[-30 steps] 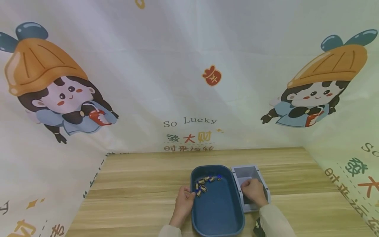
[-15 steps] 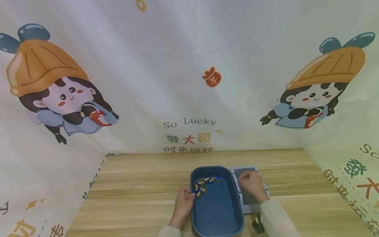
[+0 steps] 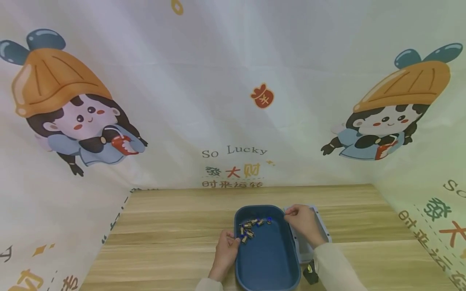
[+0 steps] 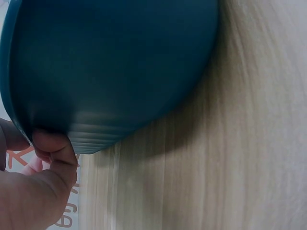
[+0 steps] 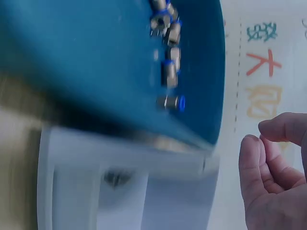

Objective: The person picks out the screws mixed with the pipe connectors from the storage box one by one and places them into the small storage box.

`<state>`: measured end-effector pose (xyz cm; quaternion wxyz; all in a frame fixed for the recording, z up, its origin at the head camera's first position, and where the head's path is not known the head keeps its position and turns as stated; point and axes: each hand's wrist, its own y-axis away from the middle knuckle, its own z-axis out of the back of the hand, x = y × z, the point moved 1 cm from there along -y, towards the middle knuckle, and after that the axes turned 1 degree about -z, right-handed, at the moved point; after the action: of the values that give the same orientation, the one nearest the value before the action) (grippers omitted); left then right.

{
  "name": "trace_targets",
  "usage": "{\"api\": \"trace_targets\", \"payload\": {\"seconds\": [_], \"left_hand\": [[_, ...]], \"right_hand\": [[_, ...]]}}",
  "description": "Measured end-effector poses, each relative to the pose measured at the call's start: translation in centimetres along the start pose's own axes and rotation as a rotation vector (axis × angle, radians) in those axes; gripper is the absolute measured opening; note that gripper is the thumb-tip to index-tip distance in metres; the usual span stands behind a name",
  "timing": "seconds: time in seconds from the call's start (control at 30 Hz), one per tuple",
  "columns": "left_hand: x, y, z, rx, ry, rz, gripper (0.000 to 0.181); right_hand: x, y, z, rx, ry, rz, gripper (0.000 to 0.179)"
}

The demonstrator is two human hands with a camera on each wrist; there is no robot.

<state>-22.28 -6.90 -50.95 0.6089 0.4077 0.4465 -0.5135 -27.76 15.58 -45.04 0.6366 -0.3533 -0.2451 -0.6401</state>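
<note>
A deep blue tray (image 3: 267, 260) with rounded corners stands on the table. Several brass push-in fittings (image 3: 249, 233) with blue collars lie toward its far left part. My left hand (image 3: 225, 251) grips the tray's left rim, thumb and fingers pinching the edge (image 4: 10, 103) in the left wrist view. Over the seam between tray and grey box (image 3: 305, 256) hovers my right hand (image 3: 303, 223). In the right wrist view its thumb and fingers (image 5: 250, 155) are loosely bent, tips close together, with nothing visible between them. Much of the box's inside is hidden by this hand in the head view.
The grey box sits right against the tray's right side. A small dark spot (image 5: 116, 178) shows inside it. Below the right sleeve is a black device (image 3: 310, 273). A printed cloth backdrop (image 3: 233, 121) closes off the back and sides of the wooden table (image 3: 174, 226).
My right hand has come up out of the grey box and moved left to the tray's right rim. The left hand stays on the left rim; the fittings lie as before.
</note>
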Motion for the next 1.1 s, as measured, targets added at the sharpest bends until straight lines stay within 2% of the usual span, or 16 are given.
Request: {"api": "trace_targets", "payload": {"seconds": [0.13, 0.47, 0.8, 1.1], "left_hand": [[0.2, 0.0, 0.1, 0.003, 0.000, 0.000, 0.016], [0.4, 0.1, 0.0, -0.005, 0.011, -0.008, 0.016], [0.2, -0.2, 0.3, 0.005, 0.000, 0.013, 0.016], [0.2, -0.1, 0.2, 0.004, 0.021, -0.004, 0.015]], "right_hand": [[0.8, 0.4, -1.9, 0.014, -0.044, 0.026, 0.006], [1.0, 0.7, -6.9, 0.067, -0.050, 0.088, 0.007], [1.4, 0.2, -8.6, 0.141, 0.002, 0.117, 0.010], [0.4, 0.4, -9.8, 0.101, 0.061, 0.140, 0.007]]}}
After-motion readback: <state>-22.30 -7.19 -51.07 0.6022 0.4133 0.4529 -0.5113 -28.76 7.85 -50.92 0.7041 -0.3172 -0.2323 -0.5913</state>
